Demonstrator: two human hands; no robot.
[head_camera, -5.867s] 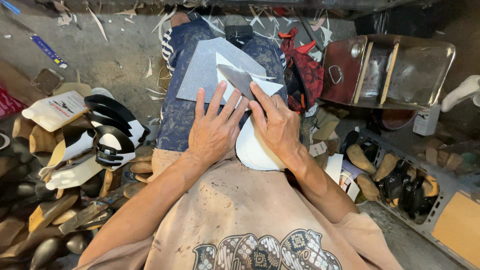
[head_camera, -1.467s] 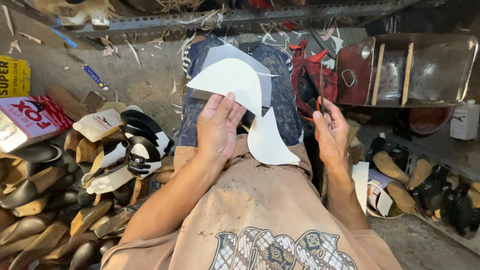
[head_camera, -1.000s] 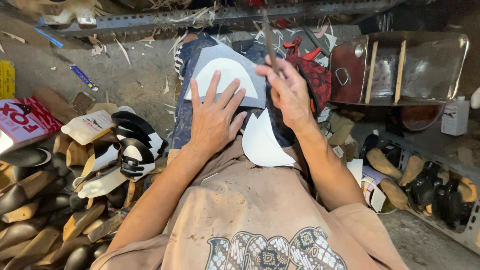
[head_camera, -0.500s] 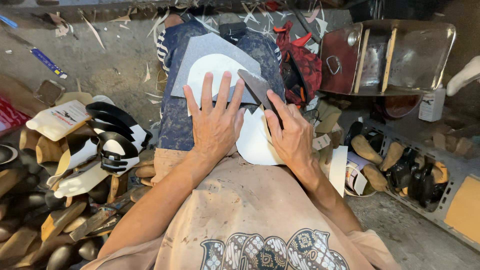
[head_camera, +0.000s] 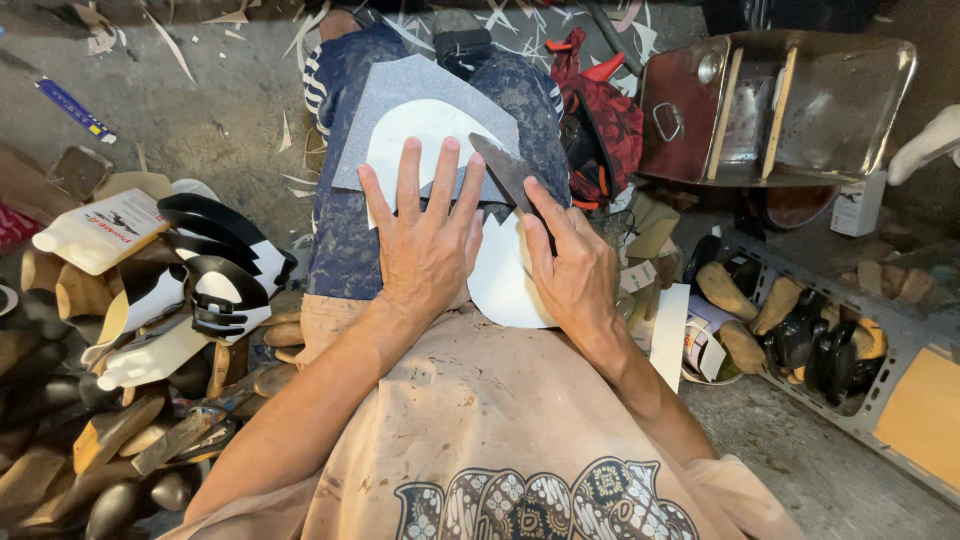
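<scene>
Two hands work on a person's lap: the left hand (head_camera: 425, 235) lies flat, fingers spread, pinning a white pattern (head_camera: 415, 135) to a grey sheet (head_camera: 400, 85) on the knees. Just right, the right hand (head_camera: 570, 270) grips a knife (head_camera: 505, 170), blade at the pattern's edge. Shoe lasts (head_camera: 110, 440) crowd the left.

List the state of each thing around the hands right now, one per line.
left hand: flat, fingers spread, pressing the white pattern piece
right hand: gripping the knife
knife: blade tip down on the grey sheet at the pattern's edge
white pattern piece: lying flat on the grey sheet
grey sheet: spread over the lap
metal box: open, on its side
</scene>
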